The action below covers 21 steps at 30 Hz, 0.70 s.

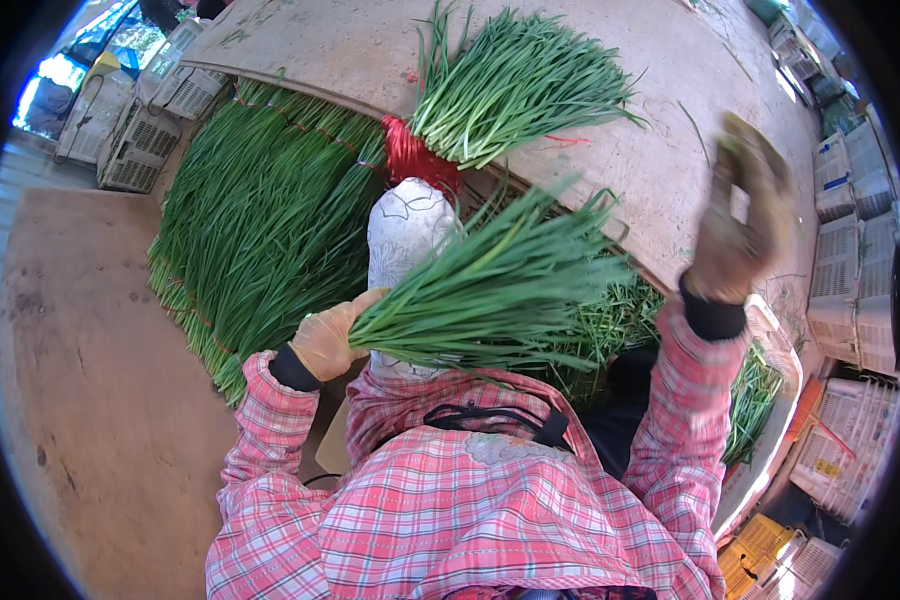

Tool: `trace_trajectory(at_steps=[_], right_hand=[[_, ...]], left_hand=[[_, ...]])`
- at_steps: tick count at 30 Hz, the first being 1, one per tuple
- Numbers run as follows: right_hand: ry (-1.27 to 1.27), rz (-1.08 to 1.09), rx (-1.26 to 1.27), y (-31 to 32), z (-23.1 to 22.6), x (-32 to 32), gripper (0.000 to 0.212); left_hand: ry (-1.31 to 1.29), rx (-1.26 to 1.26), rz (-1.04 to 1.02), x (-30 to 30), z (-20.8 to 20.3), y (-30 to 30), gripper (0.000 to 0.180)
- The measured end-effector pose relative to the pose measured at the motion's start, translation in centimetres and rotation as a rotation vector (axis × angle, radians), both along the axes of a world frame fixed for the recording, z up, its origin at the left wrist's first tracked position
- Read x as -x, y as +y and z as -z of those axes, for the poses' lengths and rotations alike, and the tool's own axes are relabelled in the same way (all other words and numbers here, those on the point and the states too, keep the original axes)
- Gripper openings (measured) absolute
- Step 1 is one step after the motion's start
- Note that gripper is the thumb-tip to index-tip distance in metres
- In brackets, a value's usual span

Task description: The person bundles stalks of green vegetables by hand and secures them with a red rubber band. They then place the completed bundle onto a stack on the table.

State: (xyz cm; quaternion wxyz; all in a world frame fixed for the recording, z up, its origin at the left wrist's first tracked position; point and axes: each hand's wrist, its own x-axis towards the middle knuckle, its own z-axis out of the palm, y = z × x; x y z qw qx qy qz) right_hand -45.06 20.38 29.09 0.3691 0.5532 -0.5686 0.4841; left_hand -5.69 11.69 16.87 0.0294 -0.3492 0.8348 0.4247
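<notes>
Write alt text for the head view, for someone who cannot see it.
A person's left hand grips a bunch of long green leaves; the blurred right hand is raised, apart from it. Ahead, a loose pile lies on a board, with red-tied bundles at left.

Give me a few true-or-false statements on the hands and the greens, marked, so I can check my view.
1. The left hand holds a bunch of green stalks. True.
2. The right hand grips that same bunch. False: the right hand, blurred, is raised apart from it.
3. Another bunch lies on the tabletop. True.
4. The large pile of greens is at the person's right. False: the large pile is on the left.
5. Red strands show at the tabletop's edge. True.
6. The sleeves are plain blue. False: the sleeves are pink plaid.
</notes>
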Motion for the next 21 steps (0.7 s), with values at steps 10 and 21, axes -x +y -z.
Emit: trace_trajectory(at_steps=[10, 21], right_hand=[[-0.02, -0.287, -0.676, -11.4, 12.4, -3.8, 0.029], [-0.148, -0.601, -1.017, 1.2, 9.7, -8.1, 0.023]], left_hand=[[-0.205, 0.271, 0.066, 0.5, -1.9, 0.7, 0.06], [-0.197, 0.364, 0.09, 0.0, -1.1, 1.2, 0.06]])
